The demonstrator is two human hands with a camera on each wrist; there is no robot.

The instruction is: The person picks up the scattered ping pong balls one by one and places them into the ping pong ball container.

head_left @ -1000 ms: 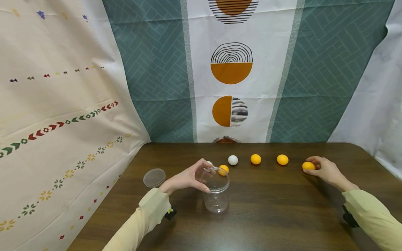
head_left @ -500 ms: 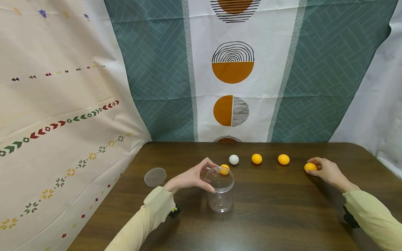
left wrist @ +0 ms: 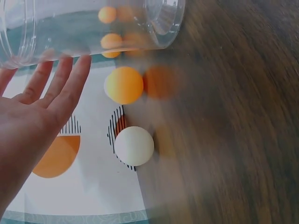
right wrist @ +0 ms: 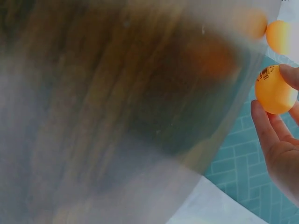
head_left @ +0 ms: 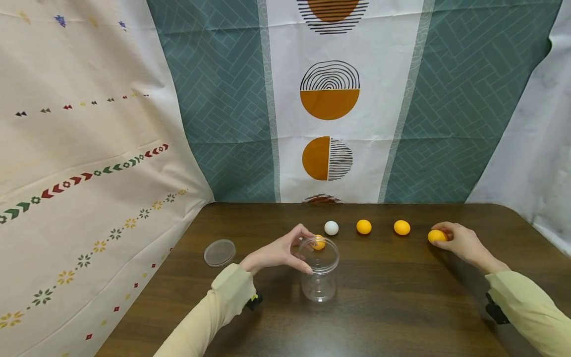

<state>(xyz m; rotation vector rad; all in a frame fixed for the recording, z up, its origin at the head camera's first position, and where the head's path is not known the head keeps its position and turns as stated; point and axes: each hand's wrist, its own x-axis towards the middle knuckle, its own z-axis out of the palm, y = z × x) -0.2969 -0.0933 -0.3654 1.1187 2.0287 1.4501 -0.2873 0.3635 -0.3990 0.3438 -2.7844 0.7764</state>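
Observation:
My left hand [head_left: 281, 253] grips a clear plastic jar [head_left: 318, 287] near its uncovered mouth, thumb in front and fingers behind. In the left wrist view the fingertips [left wrist: 84, 63] lie against the wall of the jar [left wrist: 93, 35]. An orange ping-pong ball [head_left: 318, 242] sits just behind the jar and is partly seen through it. Far to the right, my right hand [head_left: 464, 243] pinches another orange ping-pong ball [head_left: 436, 236] between thumb and fingers. Dark print shows on that ball [right wrist: 275, 91] in the right wrist view.
At the back of the brown wooden table [head_left: 379, 307] lie a white ball [head_left: 331, 228] and two orange balls, one in the middle [head_left: 363, 227] and one farther right [head_left: 402, 227]. A clear round lid [head_left: 219, 253] lies left of the left hand. Patterned cloths hang behind.
My left hand has moved the jar a little to the right. A white ball seen behind the left fingers earlier is now hidden. My right hand stays nearly in place with its ball.

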